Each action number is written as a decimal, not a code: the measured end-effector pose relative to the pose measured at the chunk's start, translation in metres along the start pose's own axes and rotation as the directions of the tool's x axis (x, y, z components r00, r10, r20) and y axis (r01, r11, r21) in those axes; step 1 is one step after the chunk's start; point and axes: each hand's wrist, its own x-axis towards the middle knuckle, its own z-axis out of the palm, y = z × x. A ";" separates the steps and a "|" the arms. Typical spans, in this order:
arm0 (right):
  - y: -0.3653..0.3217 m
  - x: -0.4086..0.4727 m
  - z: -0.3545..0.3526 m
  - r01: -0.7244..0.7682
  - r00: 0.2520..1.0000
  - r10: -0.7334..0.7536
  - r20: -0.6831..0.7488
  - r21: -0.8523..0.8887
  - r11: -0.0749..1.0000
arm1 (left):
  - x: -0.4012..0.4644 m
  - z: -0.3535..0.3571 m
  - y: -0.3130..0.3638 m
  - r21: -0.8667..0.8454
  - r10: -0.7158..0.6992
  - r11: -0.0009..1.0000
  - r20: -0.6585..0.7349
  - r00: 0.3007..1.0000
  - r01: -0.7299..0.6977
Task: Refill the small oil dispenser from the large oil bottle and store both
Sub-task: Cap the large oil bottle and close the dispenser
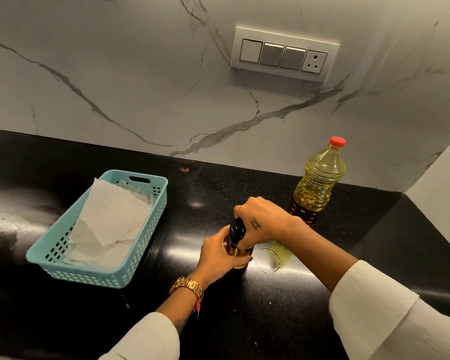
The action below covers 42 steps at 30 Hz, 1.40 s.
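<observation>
On the black, glossy desk (218, 193) in front of me, against a white marble-patterned wall, my two hands meet at the small oil dispenser (236, 242), which stands upright near the middle of the desk. My left hand (218, 255) is wrapped around its amber glass body from the near side, fingers curled around it. My right hand (260, 219) comes down from above and right, its fingers closed around the dispenser's black top (237, 228); I cannot tell whether the top is fully seated. A gold watch (187, 285) sits on my left wrist, and both arms wear loose white sleeves. Behind my right hand and further right, near the wall, the large oil bottle (318, 181) stands upright with its red cap (337, 141) on, holding yellow oil. Just right of the dispenser, a wet ring and a yellowish smear (270, 258) mark the desk. Well to the left lies a pale blue plastic basket (143, 229) with slotted sides, lined with crumpled white paper (112, 219). On the wall above, a white switch panel (283, 54) carries three switches and a socket.
</observation>
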 end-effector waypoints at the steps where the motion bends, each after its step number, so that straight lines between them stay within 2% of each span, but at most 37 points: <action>1: 0.000 0.000 0.000 -0.007 1.000 0.007 0.000 0.004 1.000 | 0.000 0.000 0.000 -0.001 -0.002 1.000 0.002 1.000 0.002; 6: 0.004 0.000 -0.004 0.019 1.000 -0.019 0.006 0.063 0.998 | 0.001 0.000 -0.001 -0.014 -0.006 1.000 -0.006 1.000 0.005; 21: 0.013 0.004 -0.011 0.123 0.992 -0.125 0.020 0.082 0.989 | 0.003 0.002 -0.007 -0.023 -0.022 1.000 -0.015 1.000 0.021; 34: 0.011 0.001 -0.004 0.182 0.983 -0.182 0.033 0.019 0.983 | 0.001 0.001 0.000 -0.011 -0.030 0.999 -0.014 0.999 0.030; 37: 0.008 0.001 -0.005 0.161 0.987 -0.161 0.020 -0.006 0.987 | 0.001 0.002 -0.002 -0.019 -0.024 1.000 -0.018 1.000 0.024; 42: 0.000 0.004 -0.002 0.036 0.999 -0.036 0.006 -0.066 0.997 | -0.001 0.001 0.001 -0.010 0.000 1.000 -0.028 1.000 0.000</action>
